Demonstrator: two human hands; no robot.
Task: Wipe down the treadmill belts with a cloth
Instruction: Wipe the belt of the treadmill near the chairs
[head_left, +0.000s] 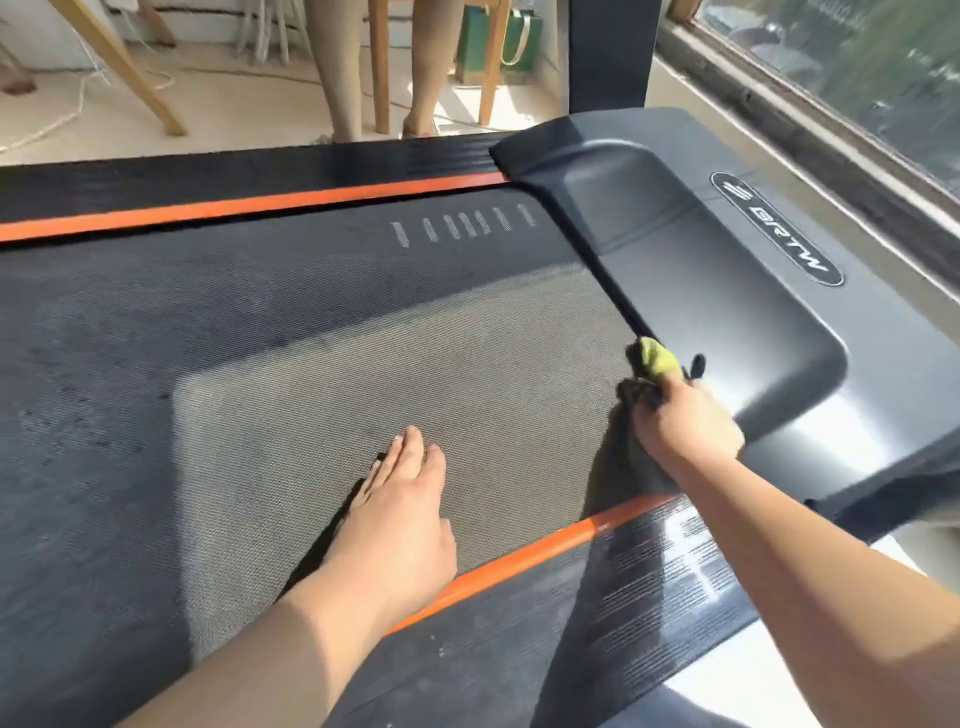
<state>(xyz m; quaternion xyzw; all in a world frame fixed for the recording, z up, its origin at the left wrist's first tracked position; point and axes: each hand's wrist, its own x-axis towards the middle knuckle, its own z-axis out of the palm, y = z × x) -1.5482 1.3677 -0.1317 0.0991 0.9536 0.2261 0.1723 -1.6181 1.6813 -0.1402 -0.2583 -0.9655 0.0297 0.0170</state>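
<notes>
Treadmill belt (363, 332) spans the frame; left hand (400, 509) flat on it, fingers straight. Right hand (680, 421) clutches yellow-green cloth (655, 356) at belt's edge against motor cover (727, 270).

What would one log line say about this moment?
right hand grips yellow-green cloth beside dark plastic motor cover | left hand flat on grey textured treadmill belt
</notes>
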